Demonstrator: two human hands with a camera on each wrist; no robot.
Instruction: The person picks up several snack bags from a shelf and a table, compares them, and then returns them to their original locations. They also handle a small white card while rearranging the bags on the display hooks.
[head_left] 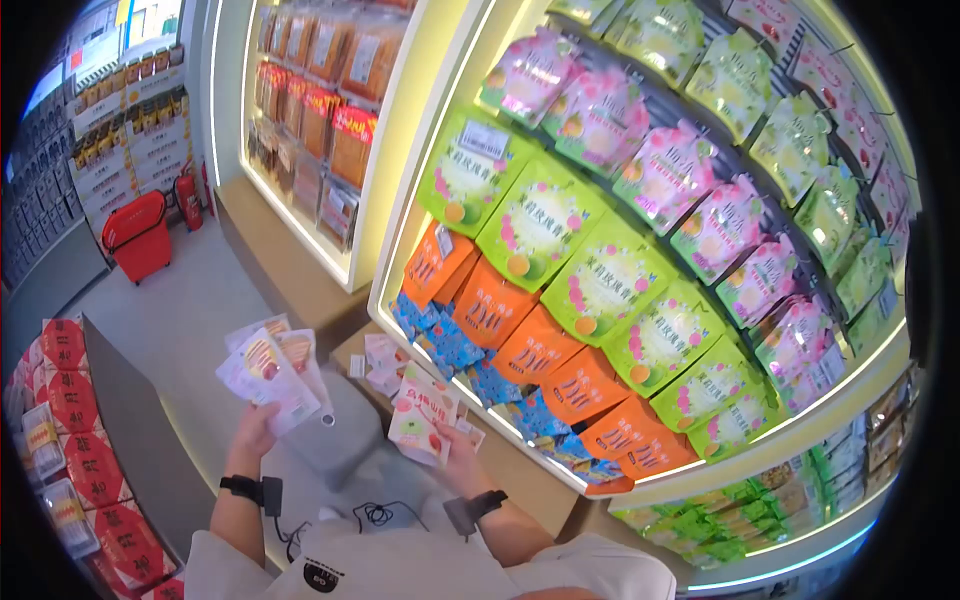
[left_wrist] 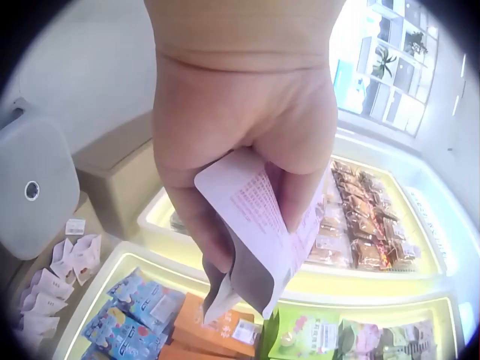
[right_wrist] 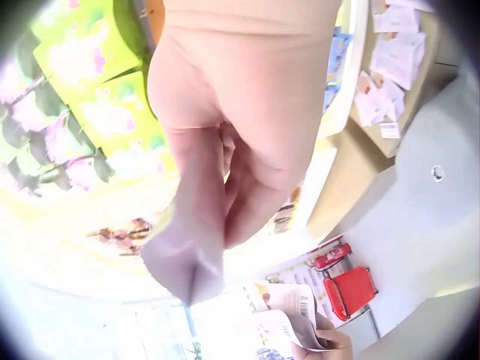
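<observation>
At the lower left of the head view, the left hand grips a few pale pink packets fanned out above its fingers. In the left wrist view its fingers curl round the packets. To the right, the right hand pinches a pink and cream packet by its lower edge, over a tan ledge with more pink packets beside it. In the right wrist view, fingers and thumb of the right hand hold the packet, apart from the left hand's packets.
A lit shelf holds green packets, orange packets and blue packets. A grey stool stands close in front of the body. Red boxes line the left. A red basket and an extinguisher are farther back.
</observation>
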